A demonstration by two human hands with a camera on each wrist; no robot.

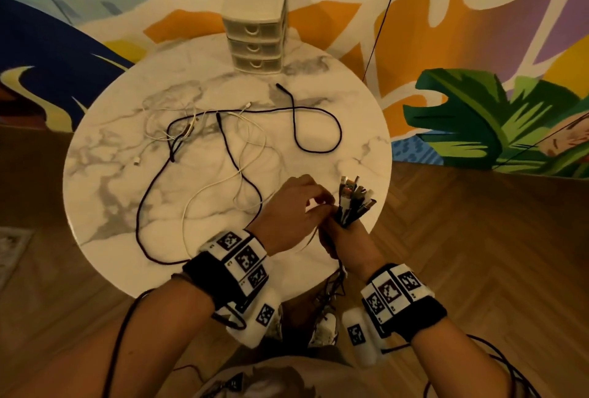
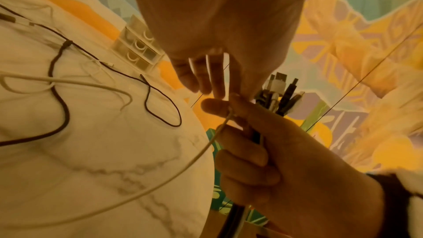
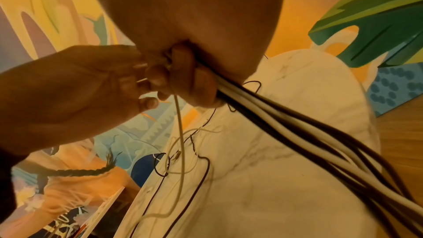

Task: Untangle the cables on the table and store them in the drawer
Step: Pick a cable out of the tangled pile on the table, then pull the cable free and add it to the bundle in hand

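At the desk's (image 1: 105,193) near edge, both hands work on cables.

Right hand (image 1: 345,238) grips a bunch of cables (image 1: 353,203); left hand (image 1: 287,212) seems to pinch a white cable (image 2: 201,151). More cables (image 1: 223,142) lie before the shut drawer unit (image 1: 255,24).

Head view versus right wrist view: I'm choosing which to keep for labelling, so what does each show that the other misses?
Only the head view shows the three-drawer organizer, all drawers closed, the plug ends fanned above the fist, and the whole table layout. Only the right wrist view shows the bundle's black and white cords trailing down from the fist. Both show the right hand gripping the cable bundle, the left hand pinching a thin white cable, and loose cables on the marble table.
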